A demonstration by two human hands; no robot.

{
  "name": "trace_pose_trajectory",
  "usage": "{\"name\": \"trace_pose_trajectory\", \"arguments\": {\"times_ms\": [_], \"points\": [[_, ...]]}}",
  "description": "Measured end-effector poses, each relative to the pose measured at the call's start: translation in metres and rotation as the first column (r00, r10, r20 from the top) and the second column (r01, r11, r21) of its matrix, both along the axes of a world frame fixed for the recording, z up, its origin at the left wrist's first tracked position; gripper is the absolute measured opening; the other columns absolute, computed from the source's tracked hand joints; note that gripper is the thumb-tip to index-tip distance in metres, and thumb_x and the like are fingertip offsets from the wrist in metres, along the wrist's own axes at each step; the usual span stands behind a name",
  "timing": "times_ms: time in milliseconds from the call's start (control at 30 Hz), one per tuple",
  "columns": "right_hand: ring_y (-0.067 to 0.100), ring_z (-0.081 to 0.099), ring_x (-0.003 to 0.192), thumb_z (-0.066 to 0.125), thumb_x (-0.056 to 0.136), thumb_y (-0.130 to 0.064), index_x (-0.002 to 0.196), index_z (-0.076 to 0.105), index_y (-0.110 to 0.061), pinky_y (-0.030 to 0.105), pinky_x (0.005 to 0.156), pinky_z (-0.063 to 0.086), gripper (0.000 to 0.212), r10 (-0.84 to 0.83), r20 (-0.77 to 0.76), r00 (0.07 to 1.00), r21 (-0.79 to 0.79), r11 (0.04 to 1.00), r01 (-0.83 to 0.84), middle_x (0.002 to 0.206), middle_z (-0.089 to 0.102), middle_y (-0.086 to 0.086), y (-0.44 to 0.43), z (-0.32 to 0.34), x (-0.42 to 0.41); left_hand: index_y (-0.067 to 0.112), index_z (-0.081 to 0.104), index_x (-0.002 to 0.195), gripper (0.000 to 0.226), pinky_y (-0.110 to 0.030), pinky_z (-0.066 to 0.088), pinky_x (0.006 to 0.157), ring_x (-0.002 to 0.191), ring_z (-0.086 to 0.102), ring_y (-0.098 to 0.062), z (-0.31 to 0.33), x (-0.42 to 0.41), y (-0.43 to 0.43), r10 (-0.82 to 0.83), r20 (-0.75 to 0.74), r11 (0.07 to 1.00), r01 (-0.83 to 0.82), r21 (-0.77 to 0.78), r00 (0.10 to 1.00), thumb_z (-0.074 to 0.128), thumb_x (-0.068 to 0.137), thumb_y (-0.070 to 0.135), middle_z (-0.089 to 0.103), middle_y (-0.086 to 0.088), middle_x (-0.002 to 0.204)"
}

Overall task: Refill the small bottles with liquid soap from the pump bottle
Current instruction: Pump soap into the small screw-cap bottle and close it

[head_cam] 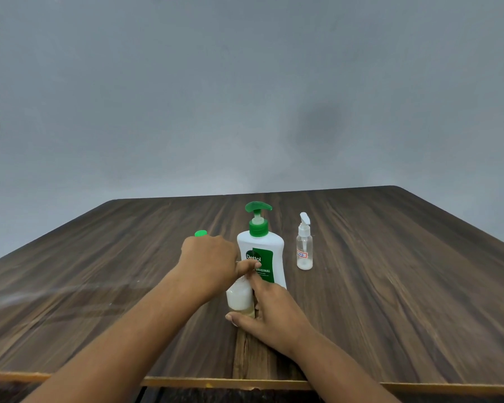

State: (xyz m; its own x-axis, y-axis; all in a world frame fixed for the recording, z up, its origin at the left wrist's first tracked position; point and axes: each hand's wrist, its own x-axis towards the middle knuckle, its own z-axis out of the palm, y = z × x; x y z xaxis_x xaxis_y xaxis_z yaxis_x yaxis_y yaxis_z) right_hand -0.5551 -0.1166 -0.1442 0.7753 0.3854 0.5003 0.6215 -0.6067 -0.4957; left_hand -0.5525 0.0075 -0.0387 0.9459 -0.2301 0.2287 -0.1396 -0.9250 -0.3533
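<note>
Dark woodgrain table (390,271), plain grey wall (245,97). White pump bottle (262,251) sits mid-table; right hand (271,312) grips a small translucent bottle (240,298) just before it, left hand (210,260) pinching its top. Clear spray bottle (304,248) stands right.

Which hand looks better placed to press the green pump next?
Probably the left. The right hand grips the small bottle at its base, steadying it before the pump bottle. The left hand sits higher at the small bottle's top, closer to the pump head.
</note>
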Motion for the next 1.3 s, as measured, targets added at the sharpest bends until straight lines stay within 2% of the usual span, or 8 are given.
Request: {"name": "trace_pose_trajectory", "arguments": {"times_ms": [100, 200, 267, 433, 667, 733, 1133, 1300], "points": [[0.011, 0.055, 0.107, 0.063, 0.084, -0.048, 0.136, 0.036, -0.022, 0.026, 0.087, 0.045, 0.064, 0.002, 0.009, 1.000, 0.008, 1.000, -0.002, 0.123, 0.058, -0.005, 0.000, -0.001, 0.000, 0.024, 0.052, 0.073, 0.063, -0.031, 0.045, 0.066, 0.071, 0.055, -0.013, 0.000, -0.002, 0.021, -0.140, -0.185, 0.945, 0.075, -0.320, 0.973, 0.014, 0.081, 0.073, 0.056, 0.005, 0.071], [0.011, 0.056, 0.101, 0.063, 0.084, -0.048, 0.130, 0.040, -0.023, 0.026, 0.082, 0.046, 0.057, 0.001, 0.024, 1.000, 0.008, 1.000, -0.001, 0.119, 0.058, -0.005, 0.000, 0.000, 0.001, 0.037, 0.051, 0.102, 0.025, -0.028, 0.047, 0.082, 0.086, 0.058, -0.007, 0.004, -0.004, 0.044, -0.431, -0.296, 0.740, 0.147, -0.656, 0.853, 0.032, 0.094, 0.053, 0.061, 0.008, 0.090], [0.010, 0.055, 0.103, 0.063, 0.084, -0.048, 0.132, 0.038, -0.024, 0.026, 0.084, 0.047, 0.059, 0.006, 0.024, 1.000, 0.006, 1.000, -0.006, 0.121, 0.058, -0.006, 0.001, 0.000, 0.001, 0.041, 0.042, 0.118, 0.021, -0.021, 0.043, 0.082, 0.092, 0.054, 0.001, -0.001, -0.003, 0.050, -0.523, -0.329, 0.731, 0.216, -0.647, 0.786, 0.038, 0.098, 0.041, 0.057, 0.016, 0.102], [0.011, 0.055, 0.104, 0.063, 0.084, -0.047, 0.132, 0.038, -0.024, 0.022, 0.080, 0.042, 0.058, 0.007, 0.019, 1.000, 0.006, 1.000, -0.007, 0.120, 0.058, -0.005, 0.001, 0.000, 0.000, 0.023, 0.045, 0.107, 0.009, -0.014, 0.034, 0.074, 0.085, 0.046, 0.004, -0.013, 0.002, 0.043, -0.577, -0.203, 0.750, 0.414, -0.516, 0.791, 0.041, 0.099, 0.026, 0.053, 0.012, 0.097], [0.011, 0.053, 0.113, 0.063, 0.085, -0.045, 0.137, 0.036, -0.025, 0.027, 0.091, 0.045, 0.063, 0.031, 0.013, 0.999, 0.020, 0.999, -0.031, 0.128, 0.056, -0.005, 0.000, 0.000, 0.000, 0.015, 0.050, 0.095, 0.062, -0.034, 0.043, 0.079, 0.083, 0.054, -0.012, -0.005, 0.014, 0.037, -0.470, -0.197, 0.875, 0.426, -0.229, 0.860, 0.016, 0.082, 0.066, 0.060, 0.004, 0.091], [0.011, 0.053, 0.112, 0.063, 0.084, -0.045, 0.136, 0.037, -0.024, 0.028, 0.090, 0.045, 0.062, 0.033, 0.010, 0.999, 0.026, 0.999, -0.034, 0.126, 0.057, -0.006, 0.000, 0.000, 0.000, 0.014, 0.052, 0.101, 0.058, -0.039, 0.044, 0.083, 0.090, 0.056, -0.017, -0.004, 0.017, 0.035, -0.414, -0.223, 0.907, 0.379, -0.183, 0.882, 0.026, 0.087, 0.064, 0.062, -0.001, 0.098], [0.010, 0.056, 0.101, 0.065, 0.083, -0.046, 0.124, 0.042, -0.023, 0.022, 0.076, 0.042, 0.053, 0.029, -0.007, 1.000, 0.047, 0.998, -0.029, 0.114, 0.060, -0.006, 0.000, -0.003, 0.002, 0.015, 0.051, 0.095, 0.015, -0.037, 0.045, 0.079, 0.081, 0.051, -0.014, -0.003, 0.010, 0.025, -0.420, -0.241, 0.874, 0.318, -0.368, 0.875, 0.057, 0.091, 0.029, 0.060, -0.001, 0.094], [0.010, 0.057, 0.099, 0.066, 0.081, -0.045, 0.125, 0.042, -0.023, 0.024, 0.078, 0.045, 0.054, 0.033, -0.016, 0.999, 0.058, 0.998, -0.033, 0.114, 0.061, -0.006, 0.000, -0.004, 0.004, 0.025, 0.051, 0.088, 0.011, -0.021, 0.036, 0.073, 0.077, 0.045, -0.003, -0.005, 0.009, 0.030, -0.491, -0.183, 0.819, 0.379, -0.432, 0.852, 0.062, 0.087, 0.022, 0.046, 0.015, 0.085]]}}
